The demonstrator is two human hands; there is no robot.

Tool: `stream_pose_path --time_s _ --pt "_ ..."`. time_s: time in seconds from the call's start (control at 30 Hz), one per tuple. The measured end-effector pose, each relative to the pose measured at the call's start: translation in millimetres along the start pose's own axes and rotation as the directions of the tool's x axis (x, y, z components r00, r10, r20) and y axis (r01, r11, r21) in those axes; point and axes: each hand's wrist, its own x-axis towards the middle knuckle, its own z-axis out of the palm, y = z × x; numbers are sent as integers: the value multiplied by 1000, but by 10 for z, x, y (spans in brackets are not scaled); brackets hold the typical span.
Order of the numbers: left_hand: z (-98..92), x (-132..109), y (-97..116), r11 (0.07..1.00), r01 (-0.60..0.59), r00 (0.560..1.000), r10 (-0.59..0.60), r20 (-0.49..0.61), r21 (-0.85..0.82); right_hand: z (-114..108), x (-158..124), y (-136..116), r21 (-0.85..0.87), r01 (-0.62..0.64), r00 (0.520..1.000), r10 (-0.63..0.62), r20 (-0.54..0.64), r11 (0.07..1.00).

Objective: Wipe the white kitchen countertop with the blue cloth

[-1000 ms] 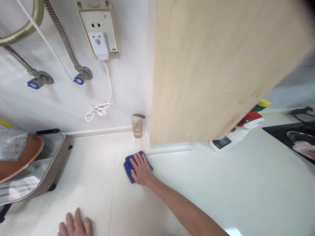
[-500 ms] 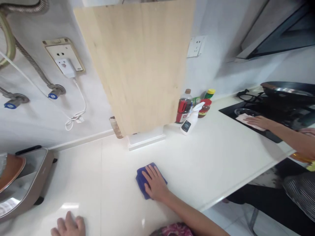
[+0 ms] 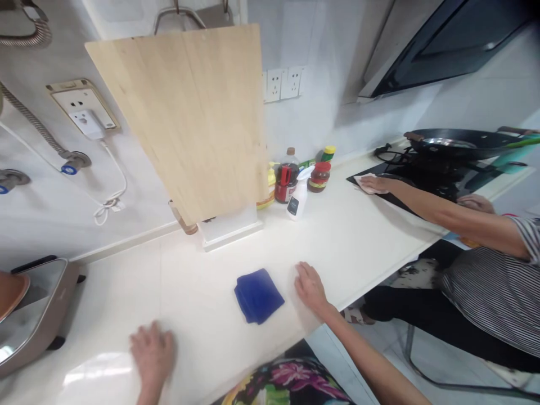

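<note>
A folded dark blue cloth (image 3: 259, 296) lies by itself on the white countertop (image 3: 198, 332). To the right of it, my right hand (image 3: 311, 288) rests on the counter with loosely bent fingers and nothing in them, apart from the cloth. My left hand (image 3: 152, 351) is at the lower left, slightly blurred, its fingers a little apart on the counter and holding nothing. Beyond the cloth stands a white spray bottle (image 3: 297, 199), in front of a dark sauce bottle (image 3: 287, 180) and a red-lidded jar (image 3: 319, 177).
A wooden board (image 3: 185, 124) leans upright at the wall above a white ledge. At right, a co-worker's hand (image 3: 373, 184) presses a pale cloth on the black cooktop (image 3: 415, 169), near a wok (image 3: 476, 143). A brown appliance (image 3: 46, 315) sits at the left.
My right hand has let go of the blue cloth and moved right. My left hand has come further into view, up and right. The co-worker's cloth has shifted towards the cooktop's left edge.
</note>
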Motion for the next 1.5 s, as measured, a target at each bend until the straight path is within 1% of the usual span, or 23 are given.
stream_pose_path --time_s 0.03,0.07,0.1,0.13,0.17,0.2,0.23,0.27,0.3,0.33,0.37,0.4,0.47,0.57,0.67,0.8,0.9,0.97,1.0,1.07,1.17,1.27,1.5 --pt "56 -34 318 988 -128 991 125 -46 -87 -34 -36 81 -17 -3 1000 3 4 1000" --pt "108 -90 672 946 -276 961 265 -81 -172 -57 -71 137 -31 -1 1000 1 10 1000" --pt "155 -163 1045 881 -404 915 385 -124 -246 -69 -101 172 -44 4 1000 -3 16 999" --pt "196 -249 1418 805 -511 859 485 -162 -302 -72 -124 192 -55 9 1000 -8 20 998" --pt "231 -341 1770 732 -589 806 563 -185 -343 -68 -139 201 -66 15 1000 -14 22 998" --pt "261 -434 2086 687 -637 766 614 -190 -349 -59 -146 206 -75 21 1000 -20 22 997" --pt "287 -521 2351 649 -676 729 657 -189 -350 -49 -148 210 -82 28 999 -27 20 996" --pt "311 -597 2559 619 -713 692 697 -189 -330 -39 -145 216 -87 36 999 -34 18 996" --pt "331 -658 2707 602 -739 666 721 -192 -301 -31 -140 225 -90 43 999 -42 16 995" --pt "348 -702 2799 601 -750 657 728 -198 -277 -26 -136 236 -92 50 999 -49 13 995" --pt "359 -729 2841 599 -759 647 735 -202 -255 -23 -133 249 -92 54 999 -53 10 994" --pt "364 -739 2841 596 -767 640 742 -202 -239 -22 -133 262 -90 55 998 -55 7 994" --pt "350 -719 2753 578 -783 618 764 -184 -228 -20 -142 283 -80 52 999 -52 1 995" --pt "289 -640 2473 543 -807 579 804 -134 -233 -17 -166 297 -70 47 999 -47 -5 996" --pt "232 -554 2047 539 -808 573 813 -103 -238 -16 -181 297 -80 55 998 -56 -6 995" --pt "205 -378 1355 576 -791 605 787 -122 -204 -17 -190 298 -84 60 998 -61 -6 995" --pt "178 -107 947 572 -802 592 799 -109 -171 -11 -202 306 -79 62 998 -64 -15 995" --pt "150 125 792 579 -799 596 799 -84 -161 -1 -212 314 -80 68 997 -70 -14 994" --pt "138 245 750 595 -788 610 789 -74 -157 3 -217 320 -83 73 997 -74 -11 994" --pt "123 469 719 640 -753 653 755 -60 -155 10 -223 330 -90 87 996 -88 -8 992" --pt "139 747 750 694 -701 710 702 -64 -167 9 -228 343 -91 110 994 -111 -6 990" --pt "188 976 812 721 -668 742 664 -91 -185 -5 -229 343 -80 109 994 -109 6 991" --pt "317 1502 991 765 -610 790 606 -92 -207 -35 -217 301 -70 67 997 -65 37 995"
